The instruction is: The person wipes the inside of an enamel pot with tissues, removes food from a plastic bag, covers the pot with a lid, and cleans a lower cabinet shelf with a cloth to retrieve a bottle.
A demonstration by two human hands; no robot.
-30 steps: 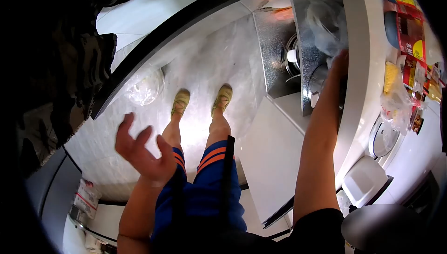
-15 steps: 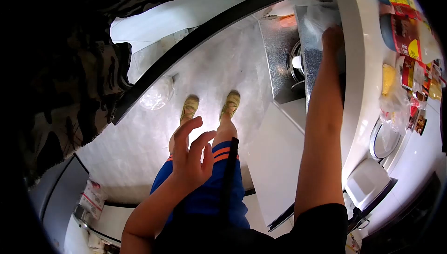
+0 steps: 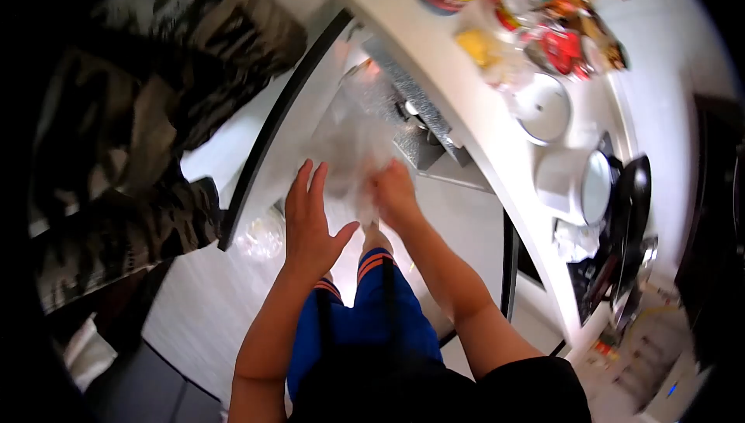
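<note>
A translucent plastic bag (image 3: 349,143), smeared by motion, hangs in front of me above the floor. My right hand (image 3: 394,194) is closed on its near right side, fingers curled in. To the left of the bag, my left hand (image 3: 310,225) is open, with fingers stretched forward and the thumb out to the side. Its fingertips are right at the bag's left edge. Beyond the bag, a pulled-out drawer (image 3: 392,74) with speckled grey sides shows under the counter, partly hidden by the bag.
The white countertop (image 3: 473,132) runs along my right, bearing colourful packets (image 3: 563,50), a round white dish (image 3: 542,109), a white pot (image 3: 566,186) and a dark pan (image 3: 636,206). Camouflage cloth (image 3: 202,97) hangs at left. A clear bundle (image 3: 260,237) lies on the floor.
My right hand has come out of the drawer toward me, bringing the plastic bag. My left hand has moved forward beside the bag, and the view has turned toward the counter.
</note>
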